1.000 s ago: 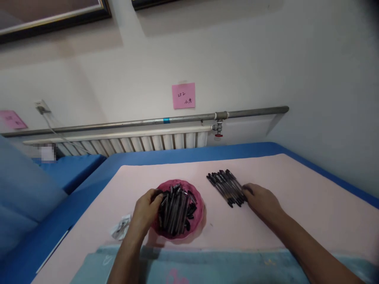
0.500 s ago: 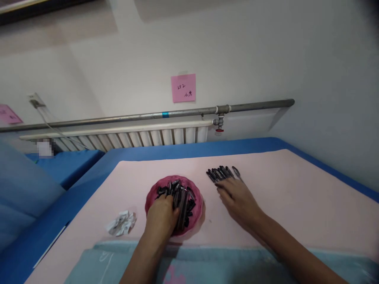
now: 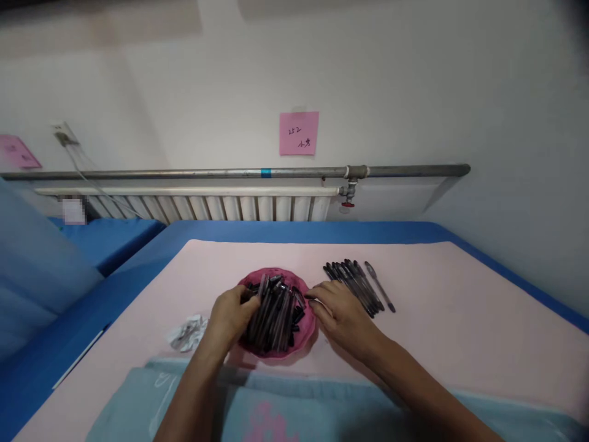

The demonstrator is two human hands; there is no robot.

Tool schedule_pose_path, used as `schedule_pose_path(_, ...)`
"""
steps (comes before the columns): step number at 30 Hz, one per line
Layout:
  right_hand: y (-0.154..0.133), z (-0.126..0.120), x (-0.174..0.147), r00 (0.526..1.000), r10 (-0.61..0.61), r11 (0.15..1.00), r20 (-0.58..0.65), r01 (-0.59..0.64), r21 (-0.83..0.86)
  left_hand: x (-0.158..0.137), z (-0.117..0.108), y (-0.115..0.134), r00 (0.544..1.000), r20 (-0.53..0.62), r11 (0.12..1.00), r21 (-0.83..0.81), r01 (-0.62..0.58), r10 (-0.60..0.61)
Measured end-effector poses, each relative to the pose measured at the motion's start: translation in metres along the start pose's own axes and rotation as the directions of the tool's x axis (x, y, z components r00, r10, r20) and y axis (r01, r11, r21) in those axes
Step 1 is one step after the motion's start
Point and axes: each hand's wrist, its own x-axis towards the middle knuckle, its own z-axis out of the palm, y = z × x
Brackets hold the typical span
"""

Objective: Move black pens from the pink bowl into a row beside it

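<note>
A round pink basket [image 3: 306, 334] with a wavy rim holds a heap of dark pen barrels [image 3: 271, 319] and loose black pen caps [image 3: 298, 315]. My left hand [image 3: 231, 314] is at the basket's left side, its fingers curled in by the barrels; whatever lies between them is hidden. On the opposite side, my right hand [image 3: 338, 310] reaches to the rim with fingertips extended and slightly apart, and no pen shows in them. Just beyond it, capped pens [image 3: 356, 285] lie side by side in a slanted row, with a single pen [image 3: 380, 286] a little apart at the right.
Crumpled white paper [image 3: 188, 333] lies left of the basket on the pink table cover [image 3: 442, 288]. Light blue cloth [image 3: 359, 408] lies along the near edge. A radiator [image 3: 257, 207] and a metal pipe [image 3: 202, 174] run along the wall behind.
My right hand has moved left from the pen row to the basket's rim, uncovering the row. My left hand has shifted from over the barrels to the basket's left side. The view has tilted slightly.
</note>
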Motion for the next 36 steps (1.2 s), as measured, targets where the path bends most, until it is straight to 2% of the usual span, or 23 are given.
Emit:
schedule_pose_path(2, -0.002, 0.001, 0.002, 0.999, -0.015, 1.0, 0.037, 0.015, -0.004, 0.001, -0.005, -0.004, 1.0, -0.003, 0.97, -0.242, 0.02, -0.021)
schedule_pose_path(6, -0.006, 0.004, 0.009, 0.989, -0.056, 0.998, 0.133, 0.055, 0.009, 0.0, -0.006, -0.006, 0.997, 0.07, 0.781, -0.62, 0.07, -0.034)
schedule_pose_path(10, -0.016, 0.009, 0.024, 0.966, -0.082, 0.996, 0.244, 0.086, -0.006, -0.001, -0.011, -0.003, 0.989, 0.136, 0.596, -0.79, 0.143, -0.058)
schedule_pose_path(13, -0.026, 0.016, 0.038, 0.938, -0.128, 0.99, 0.322, 0.141, -0.019, -0.001, -0.016, 0.0, 0.986, 0.143, 0.51, -0.844, 0.168, -0.087)
schedule_pose_path(16, -0.033, 0.027, 0.046, 0.903, -0.192, 0.974, 0.384, 0.222, -0.035, -0.002, -0.02, 0.001, 0.987, 0.135, 0.487, -0.858, 0.162, -0.09)
schedule_pose_path(20, -0.033, 0.038, 0.044, 0.881, -0.197, 0.965, 0.429, 0.253, -0.076, -0.002, -0.019, 0.002, 0.989, 0.13, 0.486, -0.861, 0.149, -0.073)
schedule_pose_path(31, -0.019, 0.034, 0.042, 0.896, -0.201, 0.969, 0.396, 0.242, -0.056, -0.001, -0.014, 0.0, 0.987, 0.149, 0.491, -0.857, 0.156, -0.054)
schedule_pose_path(36, -0.018, 0.034, 0.041, 0.887, -0.206, 0.969, 0.413, 0.244, -0.041, -0.001, -0.012, 0.0, 0.987, 0.154, 0.494, -0.855, 0.159, -0.051)
